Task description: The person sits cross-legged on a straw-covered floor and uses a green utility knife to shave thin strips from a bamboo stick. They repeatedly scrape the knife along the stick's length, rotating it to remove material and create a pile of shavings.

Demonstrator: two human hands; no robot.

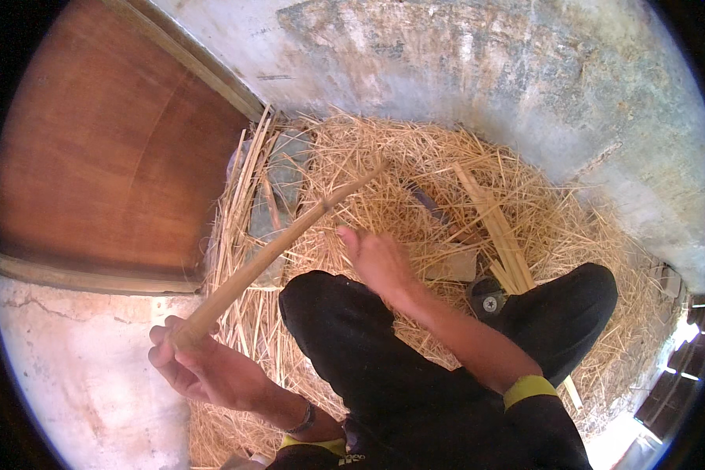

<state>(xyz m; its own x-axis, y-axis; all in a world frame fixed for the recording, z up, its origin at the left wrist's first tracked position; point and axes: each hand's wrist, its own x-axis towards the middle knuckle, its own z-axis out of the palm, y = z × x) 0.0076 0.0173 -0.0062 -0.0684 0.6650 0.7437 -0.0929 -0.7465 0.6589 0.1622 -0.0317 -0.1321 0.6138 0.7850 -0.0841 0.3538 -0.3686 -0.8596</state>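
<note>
A long bamboo strip slants up and away to the right, its near end wrapped by the fingers of my left hand. Its far tip hangs over the pile of shavings. My right hand is just right of the strip's middle, apart from it, with a digit stretched out and nothing visible in its grasp; its other fingers are partly hidden. Beyond that hand a dark-bladed knife lies half sunk in the shavings. Next to it sits a flat pale block.
Thin split strips lie in a bundle along the left, beside a grey slab. Wider bamboo slats lean toward my right knee. A brown wooden panel and a stained wall bound the corner.
</note>
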